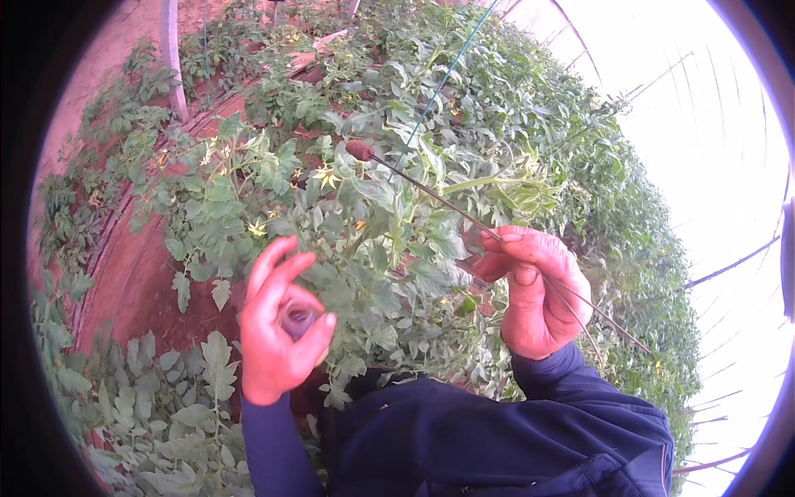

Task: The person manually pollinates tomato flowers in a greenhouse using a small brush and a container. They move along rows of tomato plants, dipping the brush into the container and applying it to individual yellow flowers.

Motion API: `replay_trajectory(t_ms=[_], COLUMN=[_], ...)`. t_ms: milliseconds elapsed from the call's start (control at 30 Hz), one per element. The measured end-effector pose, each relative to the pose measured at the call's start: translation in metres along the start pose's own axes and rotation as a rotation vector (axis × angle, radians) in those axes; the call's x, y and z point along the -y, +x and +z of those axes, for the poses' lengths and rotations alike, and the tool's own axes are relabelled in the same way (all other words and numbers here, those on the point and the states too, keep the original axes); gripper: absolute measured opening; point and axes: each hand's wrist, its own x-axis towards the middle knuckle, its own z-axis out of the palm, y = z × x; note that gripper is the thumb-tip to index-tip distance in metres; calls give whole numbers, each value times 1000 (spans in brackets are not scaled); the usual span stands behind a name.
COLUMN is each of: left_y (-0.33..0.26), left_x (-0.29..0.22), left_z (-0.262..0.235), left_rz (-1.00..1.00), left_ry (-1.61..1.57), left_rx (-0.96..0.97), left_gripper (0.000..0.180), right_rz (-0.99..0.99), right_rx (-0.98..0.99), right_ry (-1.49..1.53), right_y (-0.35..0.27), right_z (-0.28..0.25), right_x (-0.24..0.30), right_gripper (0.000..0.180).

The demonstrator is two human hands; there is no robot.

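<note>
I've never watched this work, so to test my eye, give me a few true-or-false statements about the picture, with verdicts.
1. The right hand holds a thin stick. True.
2. The stick's thick tip is bright blue. False: it is dark reddish brown.
3. The left hand is empty. False: it holds a small dark object, too blurred to name.
4. Yellow flowers show among the leaves. True.
5. Both sleeves are white. False: they are dark blue.

Container (299,319) in left hand (280,348): blurred, sides covered, contents indeterminate. Stick (435,197): section within right hand (538,290) hidden; joining of tails (613,325) behind indeterminate. String (451,70) above, between hands: cut at upper edge. Sleeve (273,451) below left hand: cut at lower edge.
</note>
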Motion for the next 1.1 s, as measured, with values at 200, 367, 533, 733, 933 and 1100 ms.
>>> replay_trajectory(t_ms=[200, 367, 533, 733, 933, 1100], left_y=[61, 67, 65, 58, 55, 42], left_x=[1, 5, 9, 7, 5, -1], left_z=[32, 41, 33, 26, 24, 30], left_rz=[-129, -60, 13, -81, -87, -106], left_ry=[-128, -110, 23, -76, -50, -45], left_rx=[78, 182, 165, 91, 65, 41], left_gripper=[77, 74, 70, 69, 67, 64], right_rz=[-12, 107, -15, 11, -98, 13], right_rx=[4, 37, -3, 103, 72, 68], right_ry=[-54, -160, -78, -199, -102, -98], right_y=[6, 6, 7, 13, 12, 16], right_z=[-2, -10, -14, -8, -9, -13], right_x=[0, -1, 2, -5, -2, -1], right_gripper=[22, 20, 20, 24, 23, 22])
